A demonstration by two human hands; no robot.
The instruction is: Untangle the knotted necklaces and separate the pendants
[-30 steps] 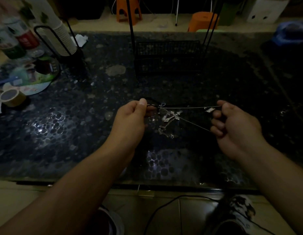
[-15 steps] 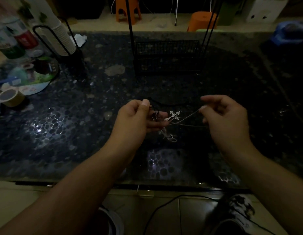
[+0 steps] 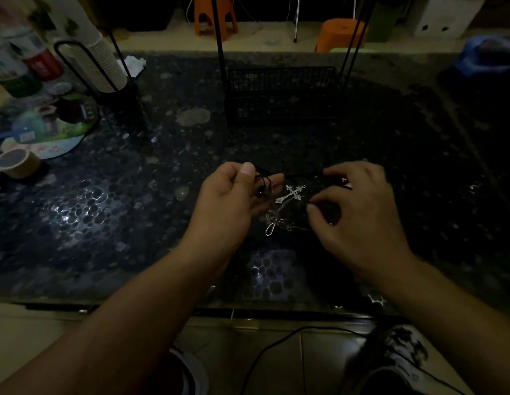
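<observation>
Above a dark pebbled countertop (image 3: 105, 212), the left hand (image 3: 231, 201) pinches the knotted black cords (image 3: 266, 182) while the right hand (image 3: 359, 212), fingers curled, picks at a thin strand. A silver cross pendant (image 3: 290, 193) dangles between them. The limp, light strands likely snag easily; grip beside the knot.

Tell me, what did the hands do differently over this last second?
The right hand moved in toward the left hand, so the thin chain once pulled taut between them has gone slack. The cross pendant hangs between them as before. The left hand kept pinching the dark cords; the wire basket stayed put.
</observation>
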